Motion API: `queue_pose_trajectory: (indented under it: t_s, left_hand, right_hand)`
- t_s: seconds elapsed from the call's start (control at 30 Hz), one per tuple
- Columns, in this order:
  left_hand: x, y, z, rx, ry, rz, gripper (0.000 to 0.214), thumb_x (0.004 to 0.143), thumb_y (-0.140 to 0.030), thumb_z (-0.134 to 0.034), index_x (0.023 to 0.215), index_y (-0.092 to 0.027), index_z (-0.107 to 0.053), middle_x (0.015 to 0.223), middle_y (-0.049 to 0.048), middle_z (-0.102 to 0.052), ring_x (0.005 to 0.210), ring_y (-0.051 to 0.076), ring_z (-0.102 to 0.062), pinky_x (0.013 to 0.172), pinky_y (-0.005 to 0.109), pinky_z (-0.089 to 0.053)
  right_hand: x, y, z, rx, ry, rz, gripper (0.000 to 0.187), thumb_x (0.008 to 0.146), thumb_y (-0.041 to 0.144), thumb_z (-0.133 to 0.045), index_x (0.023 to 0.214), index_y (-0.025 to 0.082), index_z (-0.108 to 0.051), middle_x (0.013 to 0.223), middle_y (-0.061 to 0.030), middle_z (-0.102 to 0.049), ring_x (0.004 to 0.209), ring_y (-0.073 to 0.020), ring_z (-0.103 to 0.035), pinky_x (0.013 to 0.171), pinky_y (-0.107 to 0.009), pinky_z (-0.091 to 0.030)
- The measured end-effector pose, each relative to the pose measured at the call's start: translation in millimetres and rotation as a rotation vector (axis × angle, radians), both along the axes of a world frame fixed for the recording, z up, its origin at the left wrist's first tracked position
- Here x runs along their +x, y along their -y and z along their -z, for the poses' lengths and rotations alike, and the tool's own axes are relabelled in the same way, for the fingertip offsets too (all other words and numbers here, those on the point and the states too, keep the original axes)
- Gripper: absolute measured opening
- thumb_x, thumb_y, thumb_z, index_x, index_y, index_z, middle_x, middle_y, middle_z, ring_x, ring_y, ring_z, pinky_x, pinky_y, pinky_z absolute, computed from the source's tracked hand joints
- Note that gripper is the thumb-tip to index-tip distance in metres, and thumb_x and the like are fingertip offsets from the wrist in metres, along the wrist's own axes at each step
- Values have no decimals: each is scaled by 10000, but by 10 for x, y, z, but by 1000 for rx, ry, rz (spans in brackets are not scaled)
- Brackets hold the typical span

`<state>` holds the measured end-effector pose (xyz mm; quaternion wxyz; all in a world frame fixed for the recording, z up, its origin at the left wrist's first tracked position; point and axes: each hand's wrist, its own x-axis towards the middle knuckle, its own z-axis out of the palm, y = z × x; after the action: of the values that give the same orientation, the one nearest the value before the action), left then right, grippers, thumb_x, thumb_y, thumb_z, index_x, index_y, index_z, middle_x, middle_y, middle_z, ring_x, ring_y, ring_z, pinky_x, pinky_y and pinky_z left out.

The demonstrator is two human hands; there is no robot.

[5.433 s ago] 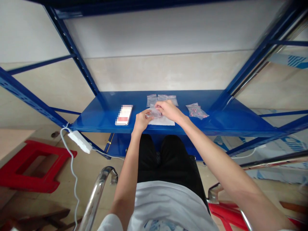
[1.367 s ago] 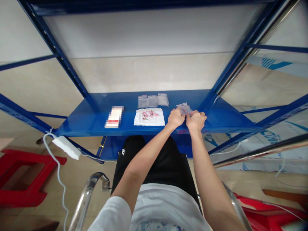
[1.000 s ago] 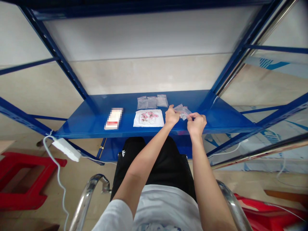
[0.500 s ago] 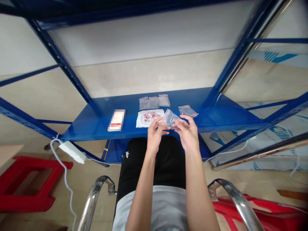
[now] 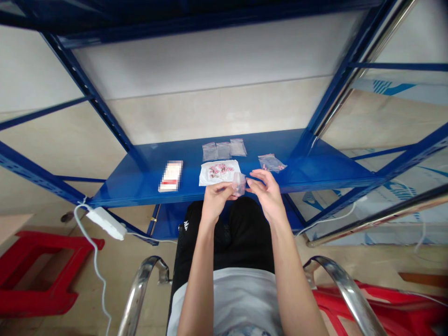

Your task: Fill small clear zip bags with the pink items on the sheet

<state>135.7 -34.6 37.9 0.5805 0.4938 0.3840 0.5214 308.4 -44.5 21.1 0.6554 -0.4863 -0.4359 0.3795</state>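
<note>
A small clear zip bag (image 5: 239, 184) is pinched between the thumb and fingers of my left hand (image 5: 216, 199), just in front of the shelf edge. It looks bent or rolled into a narrow shape. Close to the bag's right side is my right hand (image 5: 268, 191), its fingers apart and the fingertips at or almost at the plastic. Behind the bag, a white sheet or pouch (image 5: 203, 176) carries several small pink and dark pieces (image 5: 221, 170). To the right lies another zip bag (image 5: 270, 161) with a few pink pieces in or by it.
Several flat clear zip bags (image 5: 224, 150) lie in a row at the back of the blue shelf (image 5: 140, 163). A blurred white and red item (image 5: 171, 176) is at the left. Blue posts (image 5: 86, 86) frame the sides. A white power strip (image 5: 107, 223) hangs front left.
The bag has moved slightly left and down and now looks narrower. My right hand's fingers have come away from its middle to its right side; my left hand keeps hold.
</note>
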Motion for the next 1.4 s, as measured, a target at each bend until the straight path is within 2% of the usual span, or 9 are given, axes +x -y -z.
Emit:
queue_pose_trajectory:
  t_s: [0.07, 0.17, 0.33, 0.6, 0.73, 0.83, 1.13, 1.27, 1.4]
  left_hand:
    - [36, 17, -4, -28, 83, 21, 341, 714, -460, -947, 901, -196, -838, 812, 49, -804, 755, 201, -794, 759, 346, -682]
    - [93, 23, -4, -41, 125, 27, 411, 670, -476, -982, 906, -188, -809, 810, 53, -808, 761, 207, -803, 769, 350, -688]
    - [170, -13, -15, 22, 80, 29, 359, 726, -481, -938, 854, -190, -769, 782, 35, -789, 739, 173, -782, 724, 291, -651]
    - [164, -36, -38, 154, -85, 68, 289, 770, -424, -899, 822, -182, -750, 697, 21, -738, 657, 158, -718, 598, 237, -546]
    - [86, -64, -43, 241, -155, 103, 229, 819, -374, -858, 878, -167, -780, 778, 45, -778, 705, 173, -732, 673, 269, -573]
    - [30, -77, -55, 290, -169, 126, 183, 873, -339, -797, 893, -159, -774, 806, 51, -783, 738, 183, -742, 733, 290, -592]
    - [12, 3, -83, 309, -279, 82, 152, 997, -290, -638, 920, -183, -713, 815, 32, -774, 759, 172, -756, 752, 275, -596]
    - [42, 50, -107, 376, -385, -10, 118, 983, -223, -624, 883, -190, -678, 798, 17, -754, 737, 156, -727, 721, 254, -549]
    - [56, 94, -148, 506, -501, -75, 103, 960, -218, -660, 860, -197, -648, 746, -10, -690, 691, 139, -642, 703, 252, -488]
  right_hand:
    - [-10, 46, -57, 19, 12, -7, 456, 778, 559, -882, 1077, 283, -677, 1233, -64, -709, 1089, -250, -720, 824, -342, -650]
    - [-26, 130, -181, 37, 98, -82, 347, 845, 563, -839, 970, 263, -715, 1043, -52, -747, 1001, -253, -728, 808, -343, -635]
    - [-86, 217, -331, 32, 206, -144, 299, 858, 542, -822, 937, 260, -760, 954, -50, -796, 936, -284, -772, 854, -394, -628]
    - [-72, 259, -329, 55, 390, -104, 228, 926, 494, -751, 952, 269, -779, 937, -49, -819, 893, -282, -792, 837, -388, -642]
    - [-65, 221, -329, 29, 338, -132, 274, 891, 520, -777, 932, 250, -793, 858, -48, -811, 785, -275, -788, 774, -391, -657]
    - [-82, 177, -320, 19, 295, -153, 323, 890, 558, -775, 930, 237, -797, 873, -59, -819, 804, -292, -800, 778, -405, -668]
    - [-157, 185, -354, 88, 568, -53, 230, 957, 416, -627, 854, 236, -726, 776, -42, -782, 713, -249, -751, 702, -348, -574]
    - [-177, 207, -376, 74, 553, -56, 194, 931, 389, -621, 874, 235, -724, 789, -51, -796, 728, -260, -770, 716, -355, -584]
    - [-176, 202, -377, 36, 471, -95, 249, 916, 482, -694, 914, 237, -738, 843, -67, -822, 792, -288, -797, 722, -365, -610]
